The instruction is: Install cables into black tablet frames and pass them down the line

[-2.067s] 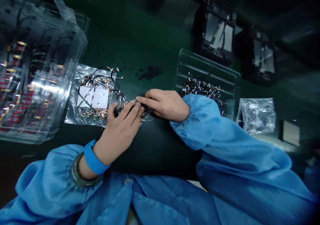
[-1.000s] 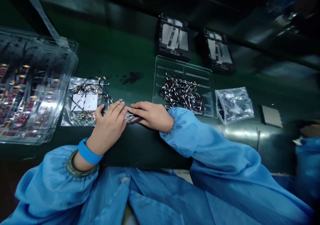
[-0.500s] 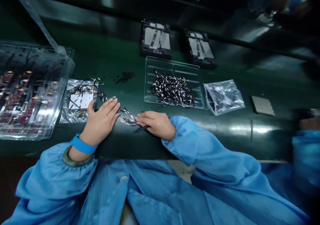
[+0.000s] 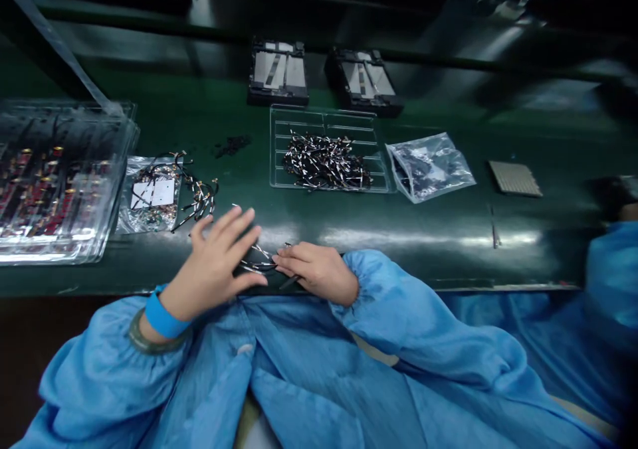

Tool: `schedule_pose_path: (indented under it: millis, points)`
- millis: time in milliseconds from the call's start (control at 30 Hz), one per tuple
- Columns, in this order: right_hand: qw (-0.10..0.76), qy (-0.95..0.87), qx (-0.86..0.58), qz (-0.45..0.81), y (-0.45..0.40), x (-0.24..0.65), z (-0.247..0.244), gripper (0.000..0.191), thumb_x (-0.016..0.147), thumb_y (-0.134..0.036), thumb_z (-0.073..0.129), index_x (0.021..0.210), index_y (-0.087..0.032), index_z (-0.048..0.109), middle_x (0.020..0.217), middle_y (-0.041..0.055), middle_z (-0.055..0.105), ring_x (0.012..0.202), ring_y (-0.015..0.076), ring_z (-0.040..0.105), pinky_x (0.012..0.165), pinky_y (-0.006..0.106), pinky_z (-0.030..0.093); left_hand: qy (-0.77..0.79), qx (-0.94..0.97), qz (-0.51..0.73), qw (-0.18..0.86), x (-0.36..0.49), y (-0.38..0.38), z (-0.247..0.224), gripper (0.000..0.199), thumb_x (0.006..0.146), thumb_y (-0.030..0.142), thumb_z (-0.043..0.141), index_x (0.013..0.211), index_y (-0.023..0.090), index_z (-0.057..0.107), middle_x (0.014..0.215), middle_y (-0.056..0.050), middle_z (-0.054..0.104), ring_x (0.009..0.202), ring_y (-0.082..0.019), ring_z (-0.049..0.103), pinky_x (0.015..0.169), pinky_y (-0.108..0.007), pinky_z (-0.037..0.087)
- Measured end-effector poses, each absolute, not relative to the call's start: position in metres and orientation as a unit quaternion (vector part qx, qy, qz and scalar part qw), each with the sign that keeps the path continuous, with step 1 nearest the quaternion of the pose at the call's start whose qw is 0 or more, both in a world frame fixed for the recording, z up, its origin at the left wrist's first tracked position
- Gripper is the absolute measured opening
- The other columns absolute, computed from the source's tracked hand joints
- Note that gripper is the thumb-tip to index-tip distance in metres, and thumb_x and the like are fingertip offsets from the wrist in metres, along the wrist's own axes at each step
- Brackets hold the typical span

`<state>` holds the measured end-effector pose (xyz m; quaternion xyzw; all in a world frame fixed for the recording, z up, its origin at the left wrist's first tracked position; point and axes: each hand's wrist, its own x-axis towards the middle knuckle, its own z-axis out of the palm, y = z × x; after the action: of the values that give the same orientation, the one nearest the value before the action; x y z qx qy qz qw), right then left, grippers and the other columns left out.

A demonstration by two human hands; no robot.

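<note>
My left hand point(image 4: 216, 258) hovers low over the near side of the bench, its fingers spread and nothing visibly gripped. Between my hands lie several short black cables with silvery bands point(image 4: 256, 263). The fingers of my right hand point(image 4: 314, 269) are closed on the ends of these cables. A slim dark tool point(image 4: 289, 281) pokes out under that hand; its kind cannot be made out. Just beyond my left hand, a loose tangle of black cables with gold-coloured ends point(image 4: 199, 196) spreads beside a clear bag of small parts point(image 4: 149, 216) with a white label.
A clear tray point(image 4: 276, 177) holds a heap of short cables. Behind it stand two black device housings point(image 4: 278, 74) point(image 4: 366, 80). Stacked clear trays point(image 4: 94, 250) are at left. Rightward lie a plastic bag point(image 4: 433, 167), a ribbed block point(image 4: 516, 179) and another person's sleeve point(image 4: 613, 269).
My left hand has lifted off the loose cables and come nearer to me, fingers spreading apart. My right hand keeps its hold on the cables, slightly nearer the bench edge. The view has shifted.
</note>
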<state>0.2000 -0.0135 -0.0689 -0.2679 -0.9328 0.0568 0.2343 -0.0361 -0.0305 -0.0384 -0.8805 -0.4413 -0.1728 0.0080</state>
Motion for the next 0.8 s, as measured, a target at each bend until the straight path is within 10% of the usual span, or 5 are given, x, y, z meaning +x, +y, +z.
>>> schedule_pose_path:
  millis: [367,800]
  points:
    - [0.237,-0.943,-0.234,0.001,-0.046,0.203,-0.074,0.033,0.094,-0.039,0.048,0.102,-0.013,0.067,0.096,0.0091,0.071,0.073,0.0134,0.060,0.055,0.025,0.044,-0.362,-0.898,-0.246,0.054,-0.012,-0.085,-0.084,0.042,0.089,0.009,0.051,0.131,0.009,0.051,0.112,-0.015,0.068,0.112,-0.026,0.060,0.100,-0.046,0.047]
    - [0.271,-0.937,-0.223,-0.006,-0.051,0.202,-0.073,0.027,0.096,-0.016,0.040,0.095,-0.014,0.067,0.085,0.0040,0.072,0.068,0.0113,0.060,0.054,0.025,0.042,-0.338,-0.892,-0.299,-0.004,-0.011,-0.084,-0.071,0.053,0.089,0.006,0.049,0.141,0.014,0.037,0.087,-0.007,0.066,0.084,-0.018,0.061,0.083,-0.039,0.055]
